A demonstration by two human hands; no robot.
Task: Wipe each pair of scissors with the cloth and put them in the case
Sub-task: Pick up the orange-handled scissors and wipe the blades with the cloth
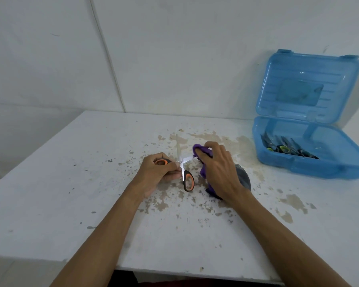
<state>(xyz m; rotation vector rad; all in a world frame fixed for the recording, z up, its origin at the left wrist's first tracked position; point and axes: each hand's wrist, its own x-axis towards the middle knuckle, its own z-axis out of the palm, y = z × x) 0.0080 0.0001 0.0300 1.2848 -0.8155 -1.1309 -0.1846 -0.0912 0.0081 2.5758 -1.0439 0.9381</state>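
Observation:
A pair of scissors (186, 175) with black and orange handles is spread open over the middle of the table. My left hand (159, 172) grips one handle loop near the pivot. My right hand (218, 170) holds a purple cloth (203, 152) and presses it against the tip of the blade that points right. The other blade points away from me. At the right stands a blue translucent case (298, 160), its lid upright against the wall, with several scissors (288, 148) lying inside.
The white table (91, 183) has worn, flaking patches around the middle. A grey part of the cloth or another object (244, 177) shows behind my right wrist. A white wall rises just behind the table and the case.

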